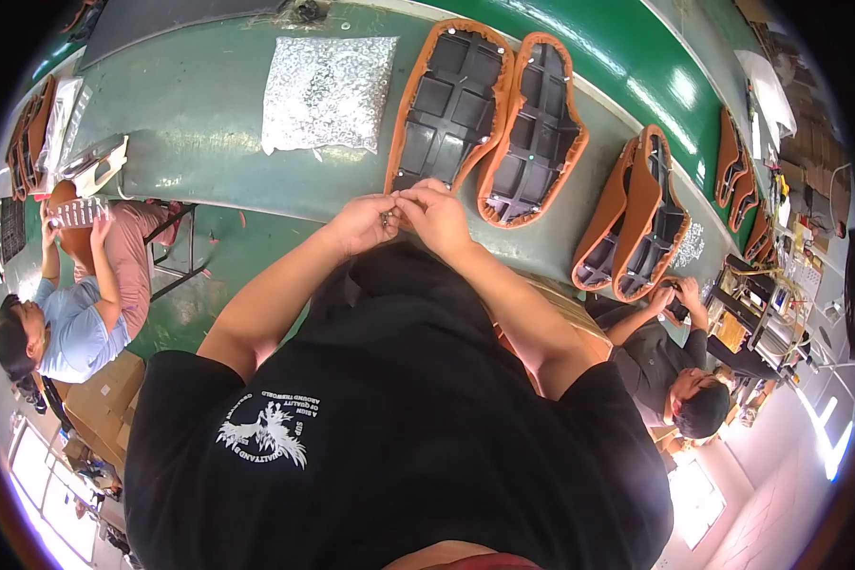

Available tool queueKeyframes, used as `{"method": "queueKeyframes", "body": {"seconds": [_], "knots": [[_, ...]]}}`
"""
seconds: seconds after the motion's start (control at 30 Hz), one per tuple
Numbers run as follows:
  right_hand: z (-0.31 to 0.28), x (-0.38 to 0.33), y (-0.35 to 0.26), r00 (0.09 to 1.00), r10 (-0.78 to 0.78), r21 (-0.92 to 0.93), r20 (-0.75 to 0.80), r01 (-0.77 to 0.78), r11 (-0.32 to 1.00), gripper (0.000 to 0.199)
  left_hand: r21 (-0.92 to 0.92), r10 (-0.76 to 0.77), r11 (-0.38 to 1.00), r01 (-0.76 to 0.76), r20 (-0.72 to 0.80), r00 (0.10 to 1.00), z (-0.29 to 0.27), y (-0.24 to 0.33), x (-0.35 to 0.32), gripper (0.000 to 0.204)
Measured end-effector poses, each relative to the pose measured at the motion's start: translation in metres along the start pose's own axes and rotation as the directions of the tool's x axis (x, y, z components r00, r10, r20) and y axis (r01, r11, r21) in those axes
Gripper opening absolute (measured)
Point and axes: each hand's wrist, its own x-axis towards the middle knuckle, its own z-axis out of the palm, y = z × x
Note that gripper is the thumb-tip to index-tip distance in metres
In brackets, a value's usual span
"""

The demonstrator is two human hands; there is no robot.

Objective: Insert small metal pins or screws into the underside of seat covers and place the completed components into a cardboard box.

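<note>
My left hand [359, 226] is closed around a few small dark metal pieces [387, 218] whose kind is too small to tell. Against it, my right hand [435, 220] pinches with its fingertips; whatever lies between them is hidden. Both hands meet at the near edge of the green table. Just beyond them lies a long brown-covered panel [451, 100], its black ribbed plastic back facing up. A second such panel [534, 133] lies beside it on the right, the brown edges touching. Small light dots mark both black backs.
A clear bag of small silvery parts [329, 93] lies left of the panels on the green table [199, 123]. More brown panels [651, 214] stand farther right, near a co-worker [665, 366]. Another co-worker [76, 313] sits at the left, holding a clear strip [81, 213].
</note>
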Motion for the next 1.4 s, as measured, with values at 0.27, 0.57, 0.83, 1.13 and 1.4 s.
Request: {"method": "queueKeyframes", "body": {"seconds": [0.27,0.57,0.83,1.13,1.4], "knots": [[0.014,0.043,0.022,0.91,-0.414,-0.511,0.02,0.365,0.778,0.011,0.166,0.026,0.986,0.011,-0.218,0.975,0.002,0.013,-0.01,0.019],[0.0,0.077,0.014,0.689,-0.378,-0.664,0.619,0.716,0.217,0.018,0.392,0.102,0.919,0.051,-0.359,0.928,-0.022,0.006,-0.016,0.01],[0.004,0.092,0.006,0.708,-0.185,-0.695,0.681,0.705,0.14,0.019,0.444,0.129,0.895,0.052,-0.369,0.921,-0.021,0.013,-0.011,0.01],[0.002,0.066,0.011,0.873,-0.166,-0.837,0.458,0.486,0.251,0.021,0.472,0.141,0.878,0.079,-0.412,0.9,-0.02,0.03,-0.015,0.013],[-0.034,0.009,0.061,0.998,0.037,-0.585,-0.049,-0.059,0.809,0.012,0.839,0.469,0.536,0.093,-0.388,0.794,0.005,0.071,0.01,0.031]]}}
